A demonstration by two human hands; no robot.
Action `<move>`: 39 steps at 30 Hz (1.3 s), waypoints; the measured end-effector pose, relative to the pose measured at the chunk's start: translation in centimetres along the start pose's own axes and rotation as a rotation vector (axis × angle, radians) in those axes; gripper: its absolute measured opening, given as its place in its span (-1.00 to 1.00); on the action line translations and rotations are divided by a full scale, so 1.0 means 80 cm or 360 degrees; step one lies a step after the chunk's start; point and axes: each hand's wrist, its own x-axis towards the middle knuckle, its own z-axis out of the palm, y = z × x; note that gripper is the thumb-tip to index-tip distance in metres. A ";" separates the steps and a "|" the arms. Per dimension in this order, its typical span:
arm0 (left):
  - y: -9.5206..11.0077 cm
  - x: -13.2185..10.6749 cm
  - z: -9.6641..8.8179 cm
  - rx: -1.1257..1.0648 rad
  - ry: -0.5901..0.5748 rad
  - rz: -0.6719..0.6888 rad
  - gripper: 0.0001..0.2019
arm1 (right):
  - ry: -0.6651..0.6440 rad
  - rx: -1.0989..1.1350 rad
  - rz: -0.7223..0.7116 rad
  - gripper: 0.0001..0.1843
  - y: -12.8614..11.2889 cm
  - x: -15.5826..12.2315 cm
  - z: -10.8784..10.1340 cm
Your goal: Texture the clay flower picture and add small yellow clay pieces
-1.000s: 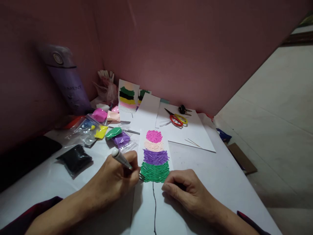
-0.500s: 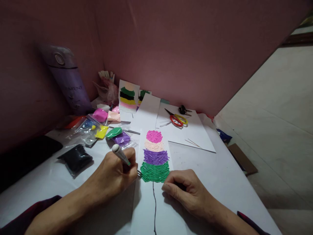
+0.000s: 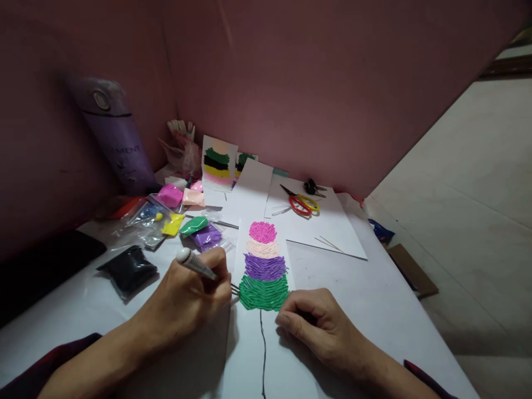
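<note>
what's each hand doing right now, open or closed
Left hand: closed around a pen-shaped tool, tip at the green clay band.
Right hand: fingers curled, resting on the paper strip.

On the worktop, the paper strip lies between my left grip, holding a tool, and my right grip; clay bags behind-left, scissors on a sheet behind-right.
</note>
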 end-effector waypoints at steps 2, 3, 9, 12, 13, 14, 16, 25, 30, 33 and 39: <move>0.000 -0.001 -0.001 -0.0027 0.0043 0.0014 -0.87 | -0.0004 -0.0002 -0.0005 -0.74 0.000 0.000 0.000; 0.000 -0.002 -0.001 -0.0042 0.0058 0.0021 -0.87 | -0.0006 -0.0006 -0.0007 -0.74 0.000 0.000 0.000; 0.002 -0.003 0.001 -0.0070 -0.0084 -0.0027 -0.87 | 0.0008 -0.0008 -0.0004 -0.73 0.000 0.002 0.001; 0.004 -0.002 0.002 -0.0051 -0.0099 -0.0087 -0.88 | 0.0006 0.0007 0.0012 -0.72 0.000 0.002 0.002; 0.003 -0.002 0.002 -0.0041 -0.0091 -0.0098 -0.88 | 0.0006 0.0007 0.0009 -0.72 0.000 0.001 0.002; 0.003 -0.001 0.002 -0.0033 -0.0085 -0.0096 -0.88 | 0.0006 0.0003 0.0001 -0.72 0.000 0.001 0.002; 0.001 -0.001 0.002 -0.0014 -0.0069 -0.0067 -0.88 | 0.0007 -0.0006 -0.0019 -0.72 0.001 0.001 0.002; -0.004 0.000 0.001 0.0044 -0.0026 -0.0015 -0.87 | 0.0004 0.0008 -0.0002 -0.72 -0.001 0.002 0.001; -0.004 0.001 -0.001 0.0078 0.0055 -0.0004 -0.87 | -0.0004 0.0012 0.0012 -0.71 -0.001 0.001 0.000; 0.000 0.000 -0.001 0.0003 0.0053 -0.0027 -0.87 | 0.0000 0.0013 0.0001 -0.72 0.000 0.000 0.000; 0.005 -0.003 0.003 -0.0171 -0.0152 -0.0113 -0.83 | 0.0005 0.0005 0.0014 -0.71 0.000 0.002 0.000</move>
